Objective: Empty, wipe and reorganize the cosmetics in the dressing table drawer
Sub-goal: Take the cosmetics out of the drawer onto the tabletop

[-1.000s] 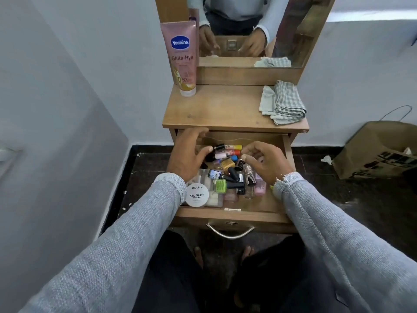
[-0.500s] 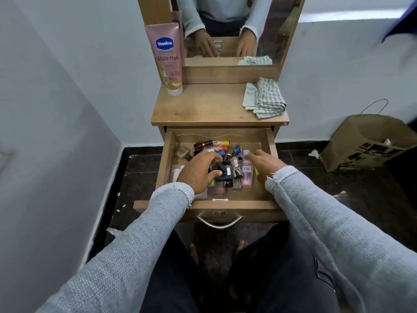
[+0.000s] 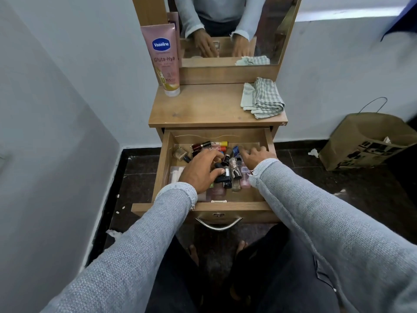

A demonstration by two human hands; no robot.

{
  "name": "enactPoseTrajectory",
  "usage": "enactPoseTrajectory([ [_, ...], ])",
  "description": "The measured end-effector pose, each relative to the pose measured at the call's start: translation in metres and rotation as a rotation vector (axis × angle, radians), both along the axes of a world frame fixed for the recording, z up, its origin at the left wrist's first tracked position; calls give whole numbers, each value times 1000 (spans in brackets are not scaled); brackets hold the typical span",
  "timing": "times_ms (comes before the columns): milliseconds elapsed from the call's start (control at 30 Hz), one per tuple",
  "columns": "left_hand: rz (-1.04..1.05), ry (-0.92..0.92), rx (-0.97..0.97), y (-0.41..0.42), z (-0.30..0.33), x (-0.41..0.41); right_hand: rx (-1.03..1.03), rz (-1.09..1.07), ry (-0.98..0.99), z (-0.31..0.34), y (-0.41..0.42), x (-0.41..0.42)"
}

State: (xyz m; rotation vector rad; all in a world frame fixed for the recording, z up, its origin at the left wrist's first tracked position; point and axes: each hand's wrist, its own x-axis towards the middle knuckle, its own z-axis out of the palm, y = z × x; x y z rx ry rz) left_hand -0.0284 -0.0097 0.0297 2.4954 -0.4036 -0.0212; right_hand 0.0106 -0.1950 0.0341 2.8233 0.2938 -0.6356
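The cosmetics pile lay between both hands: left hand curled over the bottles, right hand spread beside them.

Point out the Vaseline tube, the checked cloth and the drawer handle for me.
Vaseline tube [image 3: 162,57]: head view, middle of its pink body, under the logo.
Checked cloth [image 3: 265,98]: head view, centre of the folded stack.
Drawer handle [image 3: 218,226]: head view, lowest part of the curved metal bar.

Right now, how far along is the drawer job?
Done: only the drawer pulled open. In hand: both hands, left and right, among the cosmetics, still a pile inside. Left: emptying, wiping with the cloth folded untouched on top, reorganizing.
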Motion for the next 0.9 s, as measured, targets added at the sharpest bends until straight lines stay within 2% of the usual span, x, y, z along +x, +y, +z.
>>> enactPoseTrajectory([
  [100, 10, 7, -33, 0, 1, 1, 0, 42, -22, 2, -3, 0],
  [200, 23, 3, -105, -2, 3, 2, 15, 111, -126, 4, -9, -3],
  [333, 100, 27, -259, -6, 6, 7, 156, 124, -243, 26, -14, -8],
  [433, 192, 160, -483, -9, 11, 14, 393, 123, -256, 43, -20, -11],
  [500, 232, 323, -697, -13, 19, 17, 639, 167, -327, 50, -20, -15],
  [567, 221, 420, -815, -16, 27, 18, 859, 212, -389, 51, -20, -16],
  [633, 199, 433, -838, -18, 32, 17, 1019, 177, -381, 49, -17, -16],
  [800, 82, 371, -844, -13, 43, 14, 1353, -121, -204, 54, -10, -12],
  [900, 25, 305, -748, -8, 47, 19, 1513, -323, -99, 56, -9, -2],
])
